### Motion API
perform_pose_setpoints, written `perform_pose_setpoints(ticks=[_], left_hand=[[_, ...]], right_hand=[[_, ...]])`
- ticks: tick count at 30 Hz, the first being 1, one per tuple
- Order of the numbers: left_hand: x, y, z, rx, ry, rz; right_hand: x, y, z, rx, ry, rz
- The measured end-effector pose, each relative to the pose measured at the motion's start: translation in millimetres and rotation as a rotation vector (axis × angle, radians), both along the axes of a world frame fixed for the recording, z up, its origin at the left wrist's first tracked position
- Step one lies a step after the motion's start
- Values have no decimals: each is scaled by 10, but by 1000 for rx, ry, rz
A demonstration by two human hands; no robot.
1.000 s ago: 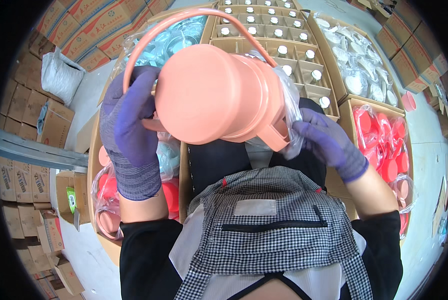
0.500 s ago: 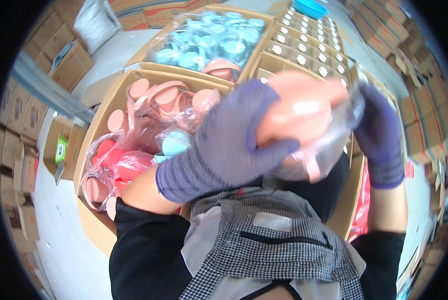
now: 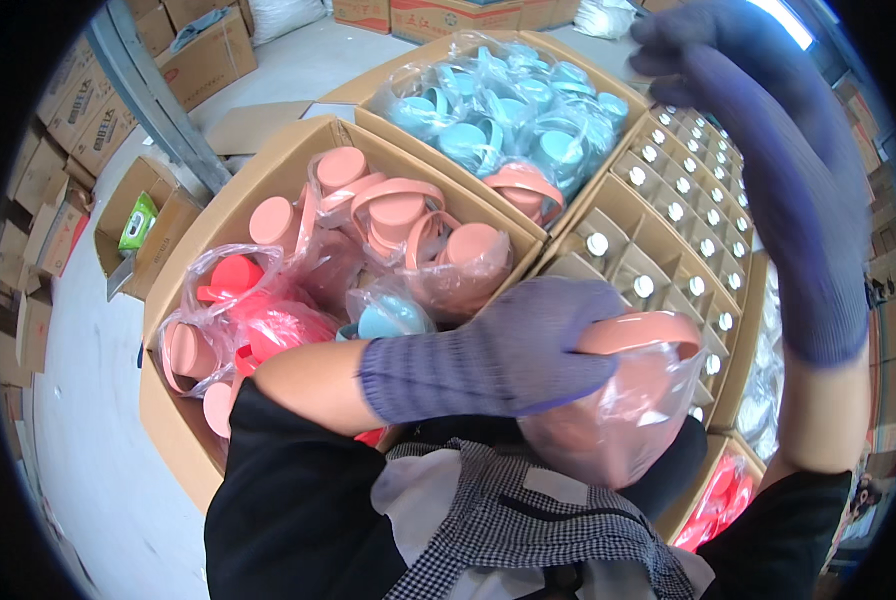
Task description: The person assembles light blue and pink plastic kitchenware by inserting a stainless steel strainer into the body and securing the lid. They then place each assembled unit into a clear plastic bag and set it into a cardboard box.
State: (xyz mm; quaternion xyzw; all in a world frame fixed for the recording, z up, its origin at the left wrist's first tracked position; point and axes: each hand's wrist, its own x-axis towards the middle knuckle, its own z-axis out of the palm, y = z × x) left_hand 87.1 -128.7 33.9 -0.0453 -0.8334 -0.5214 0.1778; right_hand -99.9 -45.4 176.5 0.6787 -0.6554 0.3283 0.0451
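My left hand (image 3: 528, 345), in a purple-grey knit glove, is closed round the loop handle of a pink plastic jug (image 3: 623, 415). A clear plastic bag wraps the jug's body, which hangs in front of my apron. My right hand (image 3: 758, 70), gloved alike, is raised at the upper right, apart from the jug. Its fingers are stretched out and blurred, and I see nothing in them. Left of my left hand is an open carton (image 3: 168, 425) of bagged pink jugs (image 3: 393, 215), some red ones (image 3: 233, 280) and a light blue one (image 3: 393, 315).
Beyond it stands a carton (image 3: 368, 100) of bagged light blue jugs (image 3: 498, 105). To its right, a divided carton (image 3: 608, 270) holds rows of white-capped items (image 3: 643, 287). Red pieces (image 3: 723, 500) lie in a carton at lower right. A metal post (image 3: 158, 90) rises at left.
My right hand has left the bag beside the jug and swung up to the upper right. My left hand has shifted from the jug's body to its handle, and the jug hangs lower.
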Motion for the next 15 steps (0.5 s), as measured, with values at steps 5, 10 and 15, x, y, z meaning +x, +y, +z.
perform_pose_setpoints(ticks=[5, 10, 15], left_hand=[[479, -811, -97, -24, -124, 143], [636, -1022, -536, 369, -162, 180], [688, -975, -820, 356, -147, 151]], right_hand=[[-1218, -1374, -1021, 396, 81, -72], [-1471, -2438, -2510, 661, 525, 166], [-1540, -2876, -3165, 637, 855, 97]])
